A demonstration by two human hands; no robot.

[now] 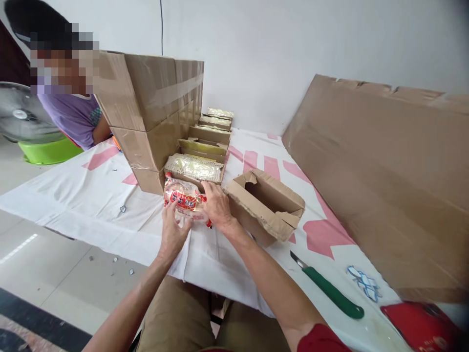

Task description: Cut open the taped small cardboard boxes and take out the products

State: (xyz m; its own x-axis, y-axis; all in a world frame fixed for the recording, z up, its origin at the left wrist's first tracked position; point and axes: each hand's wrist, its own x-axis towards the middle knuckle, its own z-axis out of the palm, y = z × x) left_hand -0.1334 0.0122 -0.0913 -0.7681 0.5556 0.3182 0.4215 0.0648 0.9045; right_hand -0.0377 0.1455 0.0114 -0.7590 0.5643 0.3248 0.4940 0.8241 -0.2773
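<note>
A clear food packet with a red and white label (184, 198) lies on the white and pink table cover (91, 205), near the front edge. My left hand (173, 231) grips its near left end with fingers curled. My right hand (217, 205) presses on its right end, fingers closed over it. Just right of my right hand an open, empty small carton (269, 208) lies tilted. Behind the packet a row of small open cartons holding shiny wrapped packs (195, 168) runs back toward the wall.
A stack of taped cardboard boxes (154, 112) stands left of the row. A large flat cardboard sheet (384, 176) leans against the wall at right. A green-handled knife (330, 291) and a red object (421, 325) lie at the near right. Another person in a purple top (75, 117) sits behind, beside a fan (22, 115).
</note>
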